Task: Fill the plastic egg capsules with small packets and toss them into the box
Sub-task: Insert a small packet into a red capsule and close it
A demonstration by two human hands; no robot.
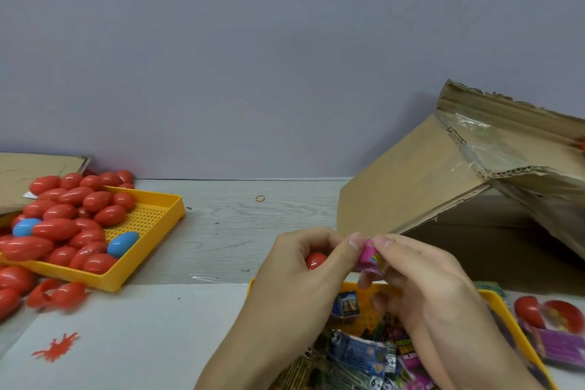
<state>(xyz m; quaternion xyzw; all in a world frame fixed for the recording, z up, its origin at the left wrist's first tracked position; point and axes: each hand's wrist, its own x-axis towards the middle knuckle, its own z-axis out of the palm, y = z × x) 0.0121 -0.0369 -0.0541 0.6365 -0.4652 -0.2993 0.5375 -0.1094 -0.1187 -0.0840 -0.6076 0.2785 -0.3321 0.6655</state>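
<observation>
so the pink packet (370, 258), pinched between both hands' fingertips, sits just right of the red capsule half (315, 260) cupped in the left hand (304, 266), with the right hand (421, 272) nearest the packet.

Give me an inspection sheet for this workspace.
Surface: grey wood-grain table, white sheet in front.
Job's things: left tray heaped with red eggs, two blue; near tray holds packets; tilted box at right.
Clutter: rubber band; open egg halves left of the sheet; red splat on the sheet.
Grips: left hand holds a red egg half and pinches a pink packet together with right hand.
Cables: nothing seen.
Surroundings: plain grey wall; flat cardboard far left.
</observation>
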